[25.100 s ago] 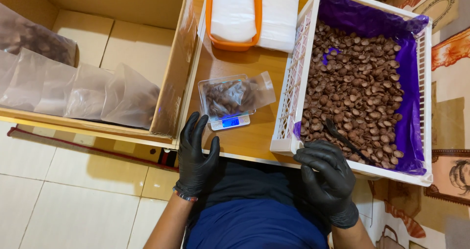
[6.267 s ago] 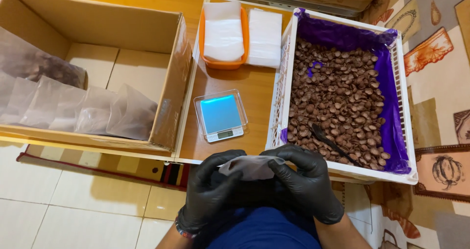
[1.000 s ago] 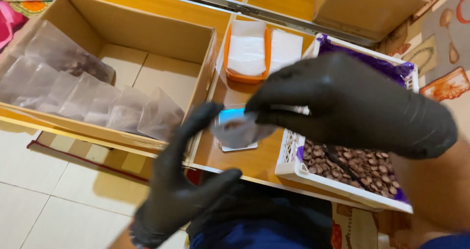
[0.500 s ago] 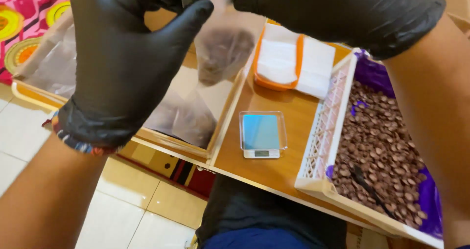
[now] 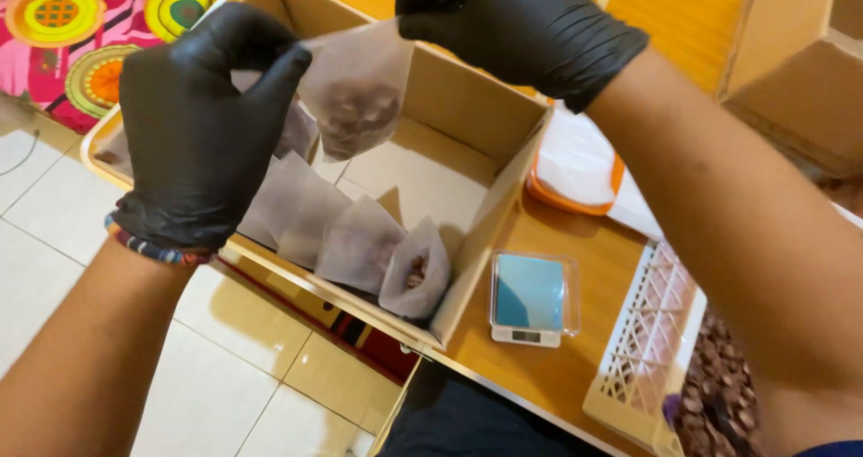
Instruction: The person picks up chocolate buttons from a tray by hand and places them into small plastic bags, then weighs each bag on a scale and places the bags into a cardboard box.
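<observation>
Both my hands wear black gloves and hold one small translucent bag [image 5: 355, 93] of brown pieces by its top edge. My left hand [image 5: 202, 124] pinches the bag's left corner; my right hand [image 5: 512, 26] grips its right corner. The bag hangs above an open cardboard box [image 5: 490, 201]. Inside the box several filled bags [image 5: 360, 241] stand in a row against the near wall.
A small digital scale [image 5: 530, 297] with a blue top sits on the wooden table [image 5: 584, 259]. An orange tray [image 5: 575, 165] holds white empty bags. A white crate [image 5: 643, 354] with brown pieces is at the lower right. Another cardboard box [image 5: 796, 79] stands at the far right.
My view has swung left toward the cardboard box. Both hands have carried the filled bag from over the table to above the box's open inside.
</observation>
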